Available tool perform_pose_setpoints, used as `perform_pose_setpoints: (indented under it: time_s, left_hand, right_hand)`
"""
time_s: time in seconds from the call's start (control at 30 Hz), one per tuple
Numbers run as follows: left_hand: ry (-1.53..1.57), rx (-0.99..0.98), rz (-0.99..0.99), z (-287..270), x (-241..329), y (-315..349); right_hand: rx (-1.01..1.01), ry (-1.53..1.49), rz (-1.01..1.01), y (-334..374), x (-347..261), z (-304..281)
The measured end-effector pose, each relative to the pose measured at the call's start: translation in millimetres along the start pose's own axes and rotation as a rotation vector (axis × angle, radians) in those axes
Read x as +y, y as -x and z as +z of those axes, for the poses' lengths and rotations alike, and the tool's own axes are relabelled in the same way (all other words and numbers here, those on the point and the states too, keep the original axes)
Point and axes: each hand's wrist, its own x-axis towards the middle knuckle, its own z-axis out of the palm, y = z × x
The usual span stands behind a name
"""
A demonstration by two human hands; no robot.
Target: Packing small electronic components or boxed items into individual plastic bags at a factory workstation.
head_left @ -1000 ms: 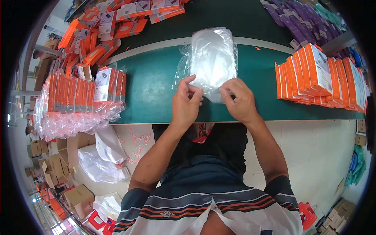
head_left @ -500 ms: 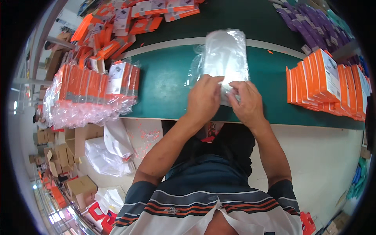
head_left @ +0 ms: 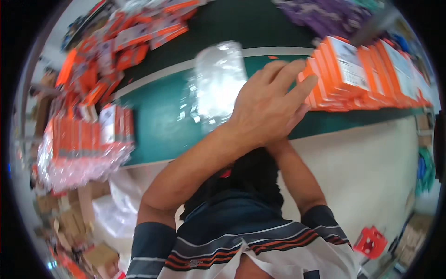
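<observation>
My left hand (head_left: 274, 100) reaches across my body to the right with its fingers stretched out and apart. Its fingertips are at the near-left end of a row of orange and white boxes (head_left: 346, 69); whether they touch cannot be made out. Mostly covered by the left hand, my right hand (head_left: 297, 120) shows only a small part below it, and its fingers are hidden. Left of my hands, a stack of clear plastic bags (head_left: 216, 86) lies flat on the green table (head_left: 155, 118), with neither hand on it.
More orange boxes in clear wrap (head_left: 76, 137) stand at the table's left end. Behind them lies a loose heap of orange and white boxes (head_left: 104, 58). Purple packages (head_left: 320, 18) are piled at the far right. A red plastic stool (head_left: 370, 242) is on the floor.
Both hands have left the plastic bags and moved right, the left one crossing over the right toward the orange boxes. The whole view has swung to the right.
</observation>
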Motion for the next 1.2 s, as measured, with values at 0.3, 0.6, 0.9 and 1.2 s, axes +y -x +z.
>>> perform_pose_setpoints:
  time_s: [0.3,0.6,0.9,1.2]
  left_hand:
    - [-0.194,-0.209,0.343,82.4,-12.4,-80.6]
    - [0.277,-0.323,-0.561,97.6,15.7,-128.1]
    - [1.228,-0.236,-0.891,-41.9,-39.9,-41.2]
    - [0.976,-0.201,-1.454,-121.8,-6.4,166.8]
  right_hand:
    - [0.44,-1.204,-0.343,-12.5,19.6,60.9]
    - [0.487,-1.087,-0.38,-15.1,16.9,57.2]
    - [0.498,-0.922,-0.412,-22.7,22.9,33.0]
    - [0.541,-0.86,-0.309,-18.9,12.2,22.6]
